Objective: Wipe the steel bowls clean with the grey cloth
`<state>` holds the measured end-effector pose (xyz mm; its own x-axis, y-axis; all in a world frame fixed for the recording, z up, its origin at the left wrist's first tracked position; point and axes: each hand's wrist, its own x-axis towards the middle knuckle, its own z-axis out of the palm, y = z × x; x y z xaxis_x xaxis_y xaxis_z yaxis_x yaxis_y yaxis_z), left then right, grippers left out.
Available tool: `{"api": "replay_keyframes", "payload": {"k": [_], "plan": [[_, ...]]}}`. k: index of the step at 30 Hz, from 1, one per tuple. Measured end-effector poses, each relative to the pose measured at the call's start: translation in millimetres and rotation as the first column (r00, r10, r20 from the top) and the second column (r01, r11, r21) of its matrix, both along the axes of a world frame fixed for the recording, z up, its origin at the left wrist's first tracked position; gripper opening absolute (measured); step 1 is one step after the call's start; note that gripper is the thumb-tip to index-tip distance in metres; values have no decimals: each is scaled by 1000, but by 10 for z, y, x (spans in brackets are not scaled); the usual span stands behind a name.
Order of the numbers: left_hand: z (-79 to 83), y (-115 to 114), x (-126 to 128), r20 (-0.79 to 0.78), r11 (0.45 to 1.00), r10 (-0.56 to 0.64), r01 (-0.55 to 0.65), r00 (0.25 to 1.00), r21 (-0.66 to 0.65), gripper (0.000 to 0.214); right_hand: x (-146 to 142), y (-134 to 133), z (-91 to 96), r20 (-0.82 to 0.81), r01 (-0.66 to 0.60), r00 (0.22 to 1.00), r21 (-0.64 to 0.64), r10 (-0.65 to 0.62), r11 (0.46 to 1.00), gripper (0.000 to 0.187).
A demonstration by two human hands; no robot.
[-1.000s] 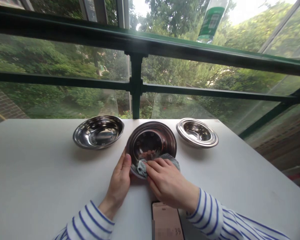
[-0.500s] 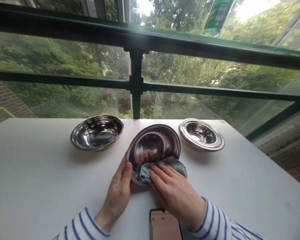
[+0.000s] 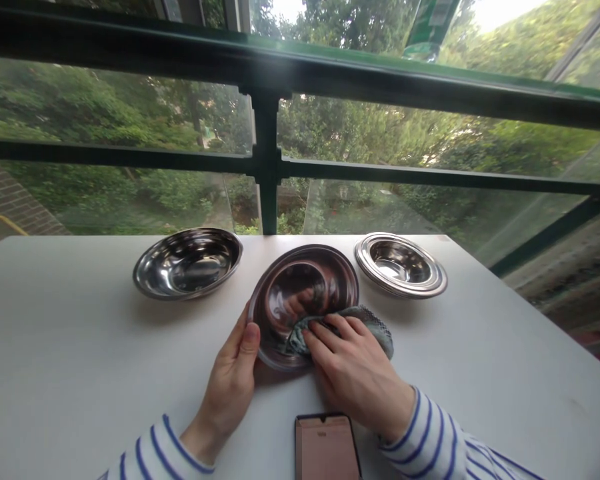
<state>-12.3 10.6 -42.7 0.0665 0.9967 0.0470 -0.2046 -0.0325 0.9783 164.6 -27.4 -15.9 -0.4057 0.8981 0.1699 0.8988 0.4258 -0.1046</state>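
Note:
A shiny steel bowl (image 3: 300, 283) is tipped toward me on the white table (image 3: 80, 360). My left hand (image 3: 230, 380) grips its near left rim, thumb on the edge. My right hand (image 3: 355, 370) presses a grey-green cloth (image 3: 375, 323) against the bowl's lower right inside, fingers flat on the cloth.
Another steel bowl (image 3: 187, 262) sits at the left and a rimmed steel dish (image 3: 400, 265) at the right. A phone (image 3: 327, 447) lies at the table's near edge between my arms. A green railing (image 3: 265, 167) and glass stand behind the table; a bottle (image 3: 430, 27) rests on the rail.
My right hand and the cloth have slid rightward along the bowl's inside. The left hand keeps its hold on the rim.

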Motion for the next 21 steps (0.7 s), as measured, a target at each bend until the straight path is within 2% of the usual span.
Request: {"api": "replay_keyframes", "payload": {"k": [5,8,12,15,21], "plan": [[-6,29,7,81,998,-3,8,997,-63,47,-230,41,29,-167,-96,983,-77,82,992,40],[33,45,16,145,988,17,5,989,-152,48,-272,60,65,-176,-131,978,-94,113,987,41],[97,52,41,173,987,2,25,985,-158,49,-127,57,108,-48,-38,998,-65,35,997,29],[116,47,59,165,990,-6,29,986,-136,48,-70,50,102,-30,21,999,-56,-23,998,23],[169,23,66,313,962,5,81,950,-261,49,-247,65,54,-181,-135,977,-105,115,985,43]]}}
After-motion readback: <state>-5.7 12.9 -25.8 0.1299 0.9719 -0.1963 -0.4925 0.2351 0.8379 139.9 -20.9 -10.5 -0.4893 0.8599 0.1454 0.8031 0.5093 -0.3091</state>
